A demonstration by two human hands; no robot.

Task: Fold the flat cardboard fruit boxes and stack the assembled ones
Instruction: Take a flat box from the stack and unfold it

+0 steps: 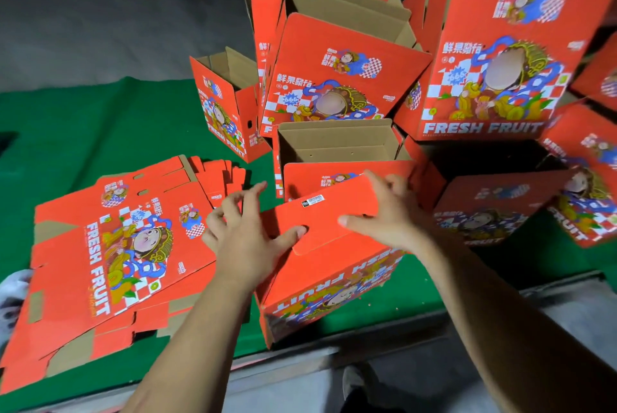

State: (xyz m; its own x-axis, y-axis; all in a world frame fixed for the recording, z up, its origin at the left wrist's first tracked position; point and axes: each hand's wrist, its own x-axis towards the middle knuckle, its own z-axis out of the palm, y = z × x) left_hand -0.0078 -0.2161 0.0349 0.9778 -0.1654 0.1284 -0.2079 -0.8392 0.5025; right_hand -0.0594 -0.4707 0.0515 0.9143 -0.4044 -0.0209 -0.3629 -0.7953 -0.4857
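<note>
Head cam shows the box being folded (334, 275) at the near edge of the green tabletop (100, 132), bottom up. Both hands press its red flap (330, 212) down — left hand (243, 239) with thumb at the slot, right hand (394, 212) with fingers spread flat, neither really gripping. Looks like bottom-closing; next probably tuck it, flip it, add to the assembled boxes (484, 55) behind. Flat stack (117, 245) waits left.

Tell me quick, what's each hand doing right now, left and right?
Left hand: open, fingers spread, thumb pressing on the red flap of the box being folded.
Right hand: open, fingers spread, resting on the same flap's far end.
</note>
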